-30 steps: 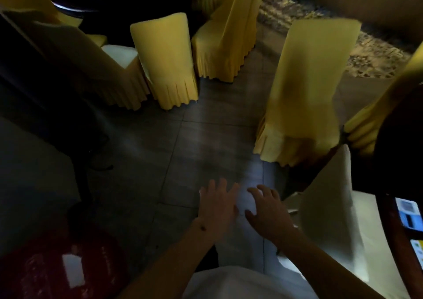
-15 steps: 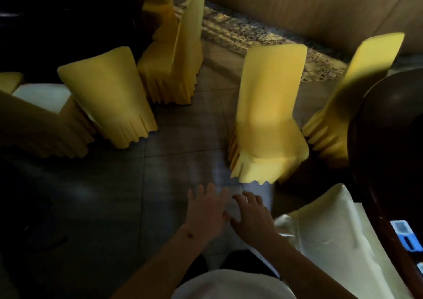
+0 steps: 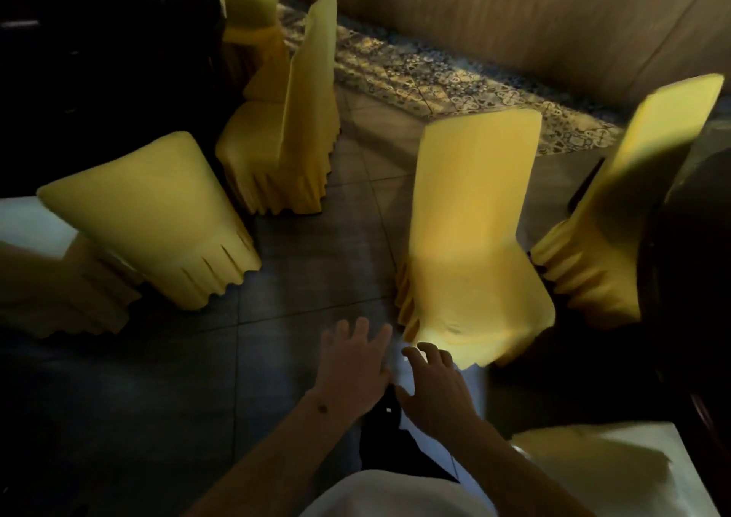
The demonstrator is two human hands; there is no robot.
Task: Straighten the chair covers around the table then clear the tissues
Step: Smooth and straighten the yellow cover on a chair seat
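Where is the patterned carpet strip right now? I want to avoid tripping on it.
In the head view, the patterned carpet strip runs along the wooden wall at upper right, beyond the yellow covered chair ahead of the hands.

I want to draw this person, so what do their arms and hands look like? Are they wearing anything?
Both arms are bare, with no sleeves, gloves, watch or rings showing. The left hand has a small dark mark just below it, near the wrist. The right hand shows no markings. A white garment covers the body below.

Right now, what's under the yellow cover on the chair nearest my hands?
Only the yellow chair cover shows, draped down to the tiled floor. The chair frame and legs beneath are completely hidden.
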